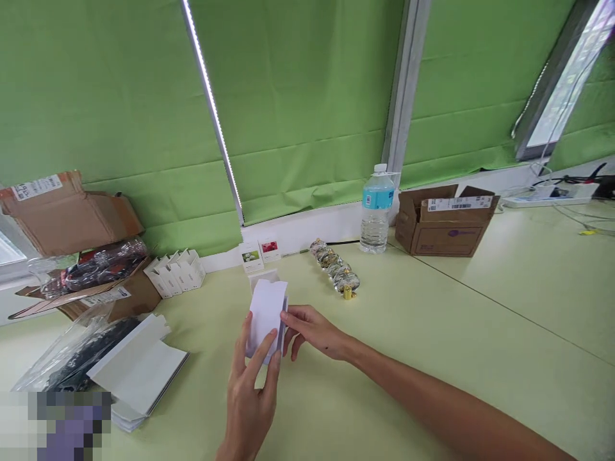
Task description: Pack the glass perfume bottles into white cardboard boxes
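Note:
A small white paper box (267,307) is between my hands above the table, its flap pointing away from me. My left hand (254,378) grips it from the near left, fingers resting on its face and edges. Pinched along the box's right edge is my right hand (307,330), thumb on top and fingers curled beneath. Just behind it stand small white cartons, one with a green picture (252,257) and one with a red picture (270,248). To the right lies a row of clear glass bottles (335,266) with gold caps (348,292).
Flat white box blanks (144,365) lie at left beside a plastic-wrapped dark bundle (91,349). Several opened white boxes (175,274) stand by a cardboard box (115,304). A water bottle (373,218) and another cardboard box (444,227) stand at the back, a power strip (548,195) farther right.

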Demonstrator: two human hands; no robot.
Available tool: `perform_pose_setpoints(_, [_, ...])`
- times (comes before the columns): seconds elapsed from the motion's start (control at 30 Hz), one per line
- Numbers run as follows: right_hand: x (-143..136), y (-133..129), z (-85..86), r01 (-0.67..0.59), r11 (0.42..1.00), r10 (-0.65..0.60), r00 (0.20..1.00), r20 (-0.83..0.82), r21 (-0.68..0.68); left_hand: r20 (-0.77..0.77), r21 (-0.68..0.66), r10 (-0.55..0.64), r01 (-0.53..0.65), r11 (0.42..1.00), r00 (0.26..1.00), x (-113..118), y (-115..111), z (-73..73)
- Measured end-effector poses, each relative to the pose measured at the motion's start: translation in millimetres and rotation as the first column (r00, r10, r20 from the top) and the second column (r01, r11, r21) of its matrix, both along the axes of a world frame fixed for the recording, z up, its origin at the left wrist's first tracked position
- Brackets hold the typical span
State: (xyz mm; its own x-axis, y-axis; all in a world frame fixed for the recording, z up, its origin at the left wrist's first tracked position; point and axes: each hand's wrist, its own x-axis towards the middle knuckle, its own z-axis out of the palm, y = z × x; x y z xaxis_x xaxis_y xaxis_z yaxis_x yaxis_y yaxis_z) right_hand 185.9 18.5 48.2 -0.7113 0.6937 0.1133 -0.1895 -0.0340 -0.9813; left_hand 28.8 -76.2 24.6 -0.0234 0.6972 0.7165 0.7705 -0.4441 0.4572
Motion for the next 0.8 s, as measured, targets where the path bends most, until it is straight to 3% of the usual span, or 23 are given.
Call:
perform_pose_setpoints(0.2, [1.5, 4.8, -2.6, 0.119, 0.989, -0.126, 0.988, 0.087, 0.088, -0.013, 0.003, 0.034, -0.034, 0.999, 0.999, 2.1, 0.5, 2.1])
perform_pose_setpoints(0.47, [-1.9, -2.7, 4.8, 0.111, 0.988, -0.123, 0.987, 0.104, 0.11, -0.067, -0.044, 0.064, -0.067, 0.997, 0.996, 3.7, -1.6, 3.8])
perform_pose_setpoints(0.8, [-7.5, -5.3, 4.8, 0.229, 0.953, -0.256, 0.959, 0.123, 0.199, -0.087, 0.061, 0.013, -0.007, 0.998, 0.996, -2.4, -1.1, 4.4])
